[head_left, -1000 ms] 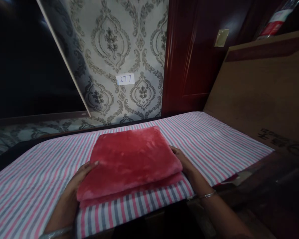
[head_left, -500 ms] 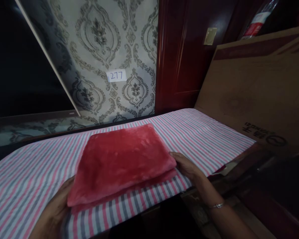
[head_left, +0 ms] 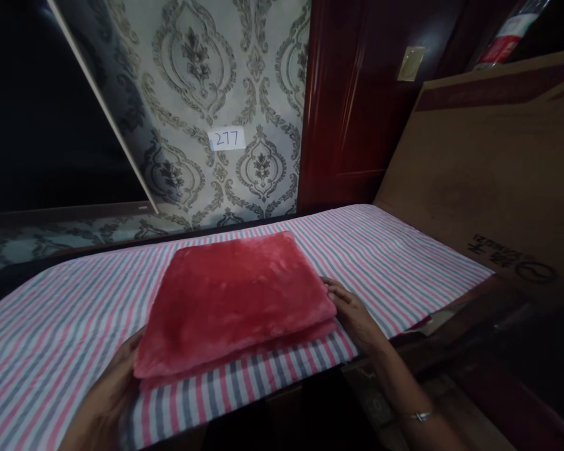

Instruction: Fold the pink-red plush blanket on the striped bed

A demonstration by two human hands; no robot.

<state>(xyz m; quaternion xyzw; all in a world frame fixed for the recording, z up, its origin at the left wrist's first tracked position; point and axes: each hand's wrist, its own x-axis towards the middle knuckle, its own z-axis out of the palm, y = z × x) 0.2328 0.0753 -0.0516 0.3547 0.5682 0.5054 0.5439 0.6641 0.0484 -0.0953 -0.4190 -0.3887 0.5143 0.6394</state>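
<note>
Striped cloth [head_left: 404, 257]: pink, grey and white, it covers the surface under your hands; its left end runs out of view.
Cardboard sheet [head_left: 489, 163]: leans just right of the striped cloth, its top and right side cut off, the print on it too dim to read.
Red blanket [head_left: 235, 297]: plush and folded flat, it lies on the near middle of the striped cloth, a second layer showing under its front edge.
Your left hand [head_left: 110, 391]: at the red blanket's near-left corner, fingers tucked under or behind the fabric; you cannot tell whether they grip.
Your right hand [head_left: 352, 310]: fingers spread flat, touching the red blanket's right edge, holding nothing.
Paper label [head_left: 226, 138]: on the wall beyond the red blanket, reading 277.
</note>
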